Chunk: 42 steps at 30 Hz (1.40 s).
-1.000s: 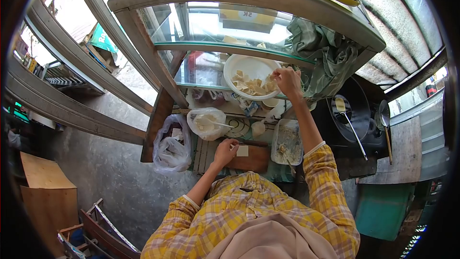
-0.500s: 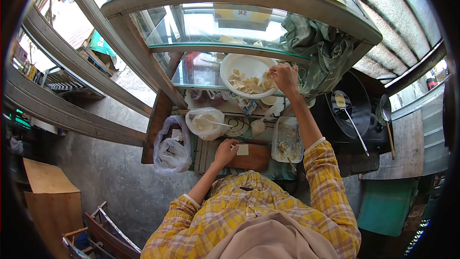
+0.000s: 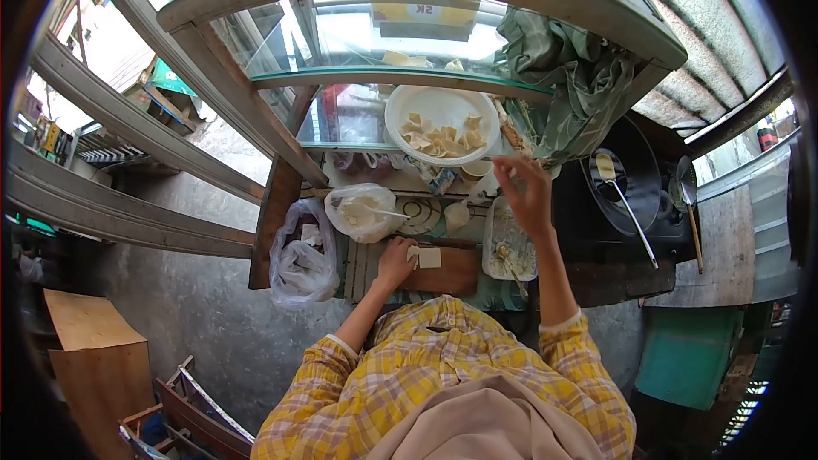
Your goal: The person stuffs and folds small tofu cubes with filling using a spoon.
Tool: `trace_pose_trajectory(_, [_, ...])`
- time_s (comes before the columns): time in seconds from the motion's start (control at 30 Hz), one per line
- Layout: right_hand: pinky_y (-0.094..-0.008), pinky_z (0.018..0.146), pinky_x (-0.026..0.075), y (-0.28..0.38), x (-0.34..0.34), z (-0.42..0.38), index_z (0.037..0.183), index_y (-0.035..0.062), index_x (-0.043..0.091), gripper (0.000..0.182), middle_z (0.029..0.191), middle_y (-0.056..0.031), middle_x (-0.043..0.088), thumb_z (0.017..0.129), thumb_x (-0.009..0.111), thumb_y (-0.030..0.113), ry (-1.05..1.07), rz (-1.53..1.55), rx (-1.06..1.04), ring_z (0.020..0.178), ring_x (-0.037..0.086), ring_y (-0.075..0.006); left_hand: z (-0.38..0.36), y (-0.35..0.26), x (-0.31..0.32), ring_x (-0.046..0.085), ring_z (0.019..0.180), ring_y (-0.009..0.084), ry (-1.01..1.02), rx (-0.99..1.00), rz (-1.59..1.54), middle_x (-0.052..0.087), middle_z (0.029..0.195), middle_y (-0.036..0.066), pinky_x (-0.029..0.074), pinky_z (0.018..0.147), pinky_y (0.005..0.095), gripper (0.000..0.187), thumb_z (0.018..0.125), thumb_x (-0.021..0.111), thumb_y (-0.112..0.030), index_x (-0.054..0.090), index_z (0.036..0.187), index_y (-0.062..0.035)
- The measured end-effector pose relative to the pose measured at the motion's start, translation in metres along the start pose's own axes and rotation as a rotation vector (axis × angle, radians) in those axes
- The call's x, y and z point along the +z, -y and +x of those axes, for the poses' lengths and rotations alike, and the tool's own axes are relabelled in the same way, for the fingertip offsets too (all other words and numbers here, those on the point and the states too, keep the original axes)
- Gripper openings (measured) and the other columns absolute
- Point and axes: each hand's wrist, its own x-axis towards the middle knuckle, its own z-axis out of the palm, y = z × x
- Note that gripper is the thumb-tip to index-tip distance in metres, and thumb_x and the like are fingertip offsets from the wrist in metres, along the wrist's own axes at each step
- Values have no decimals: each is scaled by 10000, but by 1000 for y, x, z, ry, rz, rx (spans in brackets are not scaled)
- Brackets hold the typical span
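Observation:
My left hand (image 3: 397, 263) rests at the left end of a wooden board (image 3: 456, 273), its fingers closed on a small pale dough wrapper. Beside those fingertips a square dough wrapper (image 3: 429, 257) lies flat on the board. My right hand (image 3: 527, 193) hovers above the back of a clear plastic tub (image 3: 500, 262), fingers apart and with nothing visible in them. Inside the tub are a pale filling and a spoon (image 3: 514, 276). Beyond that hand, a white bowl (image 3: 394, 111) holds several folded dough pieces (image 3: 443, 143).
A bag of white powder (image 3: 351, 213) with a spoon and another plastic bag (image 3: 305, 264) sit to the left. On the right, a dark wok (image 3: 635, 158) holds a spatula, with a strainer (image 3: 684, 183) beside it. The glass cabinet's frame (image 3: 409, 77) overhangs the back.
My right hand has left the bowl's right edge and come back toward me, near the tub. My left hand stays on the board, shifted slightly left, with a small wrapper now showing at its fingers.

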Motion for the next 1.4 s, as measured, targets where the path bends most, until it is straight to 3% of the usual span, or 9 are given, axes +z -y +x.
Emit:
trace_pose_trajectory(0.2, [-325,649,452,-31,-38,-113,1012,57,624,219,789,-98,601,812,613,146,67,-196,259,698,577,-230,6,5,12,457,999,291,17,92,120,480,1016,92,443,786,437,474,649,735,-251,558,1068,-119])
trace_pose_trajectory(0.3, [-333,627,457,-68,-58,-200,1196,69,516,468,752,-106,615,810,619,312,265,-940,349,681,591,-270,6,-13,10,447,1017,274,96,113,281,470,1038,88,407,791,478,555,607,763,-311,557,1087,-123])
trace_pose_trajectory(0.4, [-341,601,461,-73,-69,-235,1352,71,304,720,732,-120,623,805,601,433,403,-385,964,646,600,-283,7,-16,16,445,1022,254,126,186,377,480,1034,77,370,794,480,576,600,765,-327,558,1098,-125])
trace_pose_trajectory(0.43, [-327,582,459,-73,-65,-241,1392,61,183,807,700,-111,623,808,627,396,351,-240,1062,587,587,-232,6,-15,18,447,1019,250,118,199,395,484,1033,74,367,792,469,570,600,765,-322,561,1095,-127])
trace_pose_trajectory(0.57, [-276,571,448,-69,-48,-240,1393,84,196,812,708,-76,612,782,695,281,51,409,1172,586,551,-115,9,-13,26,455,1007,244,97,265,450,502,1023,65,360,779,435,545,601,765,-299,572,1082,-131])
trace_pose_trajectory(0.77, [-288,567,443,-107,-7,-238,1067,25,591,341,728,-57,609,819,646,253,-81,111,767,619,570,-136,10,-13,24,479,975,242,96,290,442,523,992,48,353,773,419,490,593,769,-248,577,1030,-136])
trace_pose_trajectory(0.97, [-369,608,452,-86,-24,-202,843,15,594,237,777,-145,606,904,478,213,-233,-292,586,694,591,-318,11,-12,23,500,951,233,109,284,396,537,960,37,350,767,419,457,598,763,-212,571,1007,-147])
trace_pose_trajectory(1.27, [-398,600,448,-80,-6,-222,821,26,593,217,771,-150,601,899,467,184,-34,-355,494,700,577,-346,15,-5,33,517,909,240,99,270,296,558,913,34,347,735,416,168,665,698,-177,623,806,-128])
trace_pose_trajectory(1.4, [-397,598,450,-81,-3,-227,813,15,586,232,763,-154,604,908,442,170,-137,-301,605,690,584,-336,10,-36,14,525,904,252,71,393,230,560,927,48,376,728,421,139,665,698,-172,622,767,-116])
